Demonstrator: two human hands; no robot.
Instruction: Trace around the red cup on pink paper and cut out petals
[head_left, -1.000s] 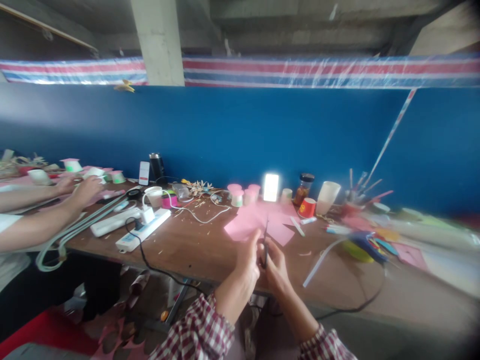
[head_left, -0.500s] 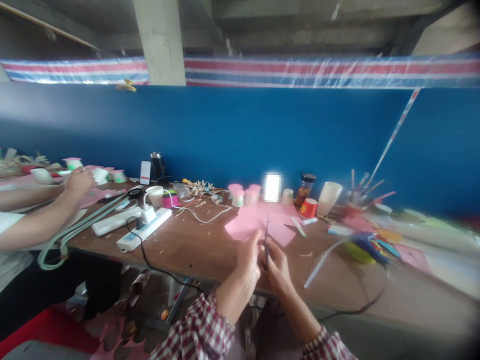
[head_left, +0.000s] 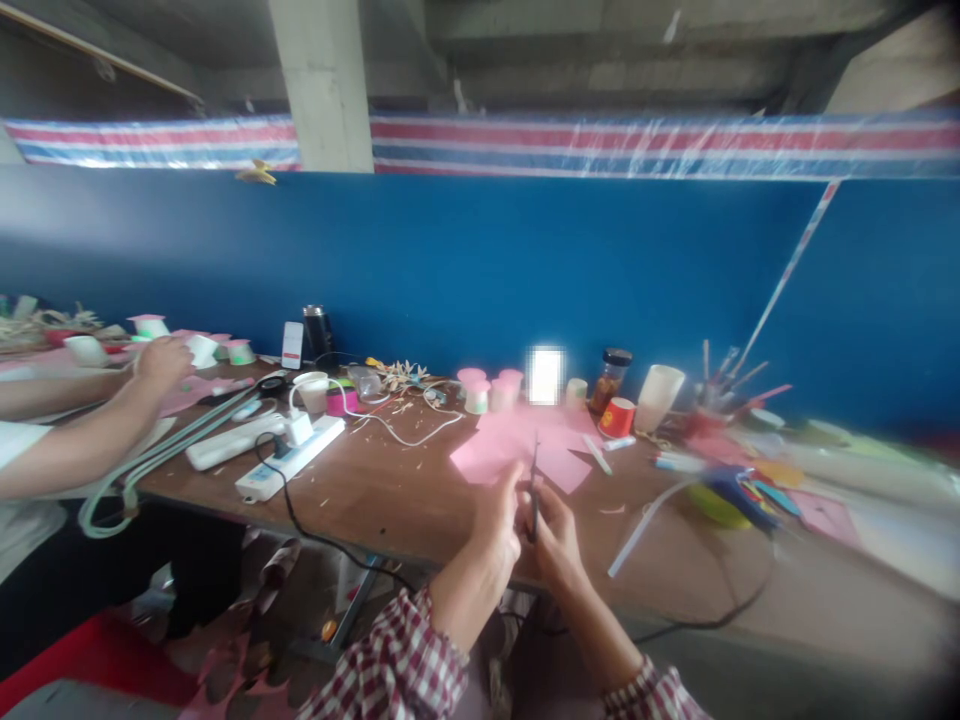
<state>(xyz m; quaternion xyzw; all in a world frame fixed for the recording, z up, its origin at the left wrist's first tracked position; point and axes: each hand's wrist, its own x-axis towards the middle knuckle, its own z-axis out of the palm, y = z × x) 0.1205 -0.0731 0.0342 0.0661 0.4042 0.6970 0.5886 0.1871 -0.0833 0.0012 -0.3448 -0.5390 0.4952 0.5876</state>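
Observation:
My right hand is closed round the handles of a pair of scissors, whose blades point away from me over the table. Close beside it is my left hand, its fingers pressed together near the scissors. Whatever lies between those fingers is hidden. Several sheets of pink paper are spread on the table just beyond both hands. Behind the sheets stand small paper cups with pink tops.
Left of my hands a power strip lies on the brown table, its black cable hanging over the edge. A red paper cup and a lidded jar stand at the back. A co-worker's hand holds a white cup at far left.
My hands stay almost in place, with the scissors between them. The co-worker's hand at the left has shifted only slightly.

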